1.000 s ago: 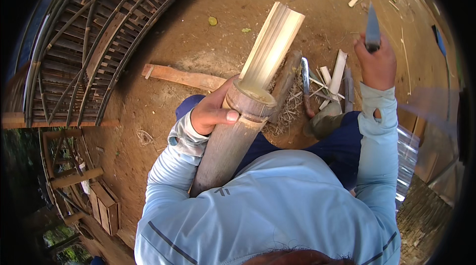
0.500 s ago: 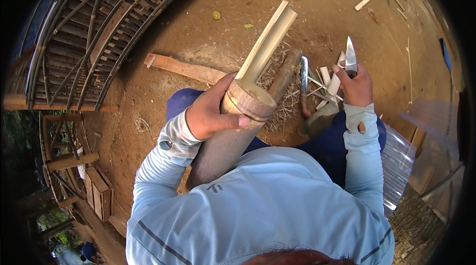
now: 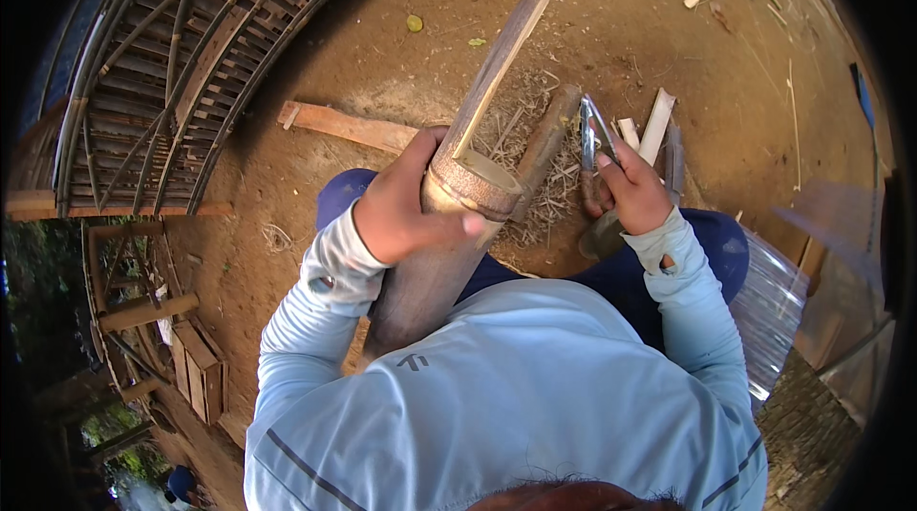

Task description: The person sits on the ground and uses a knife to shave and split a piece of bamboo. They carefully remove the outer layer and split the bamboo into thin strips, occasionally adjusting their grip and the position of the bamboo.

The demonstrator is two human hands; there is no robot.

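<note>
Over the dirt ground, a bamboo tube slants away from the body.
The left hand clasps it below the upper rim, where a split strip juts; the right hand grips a knife, its handle apparently hidden inside.

Bamboo tube left of the knife, shavings on the ground between them, plank farther left

— From where I'm standing, any room between the thick grey-brown bamboo tube and the bare right hand?
— Yeah, decent gap, but a rough brown log and silvery pointed knife crowd it.
</note>
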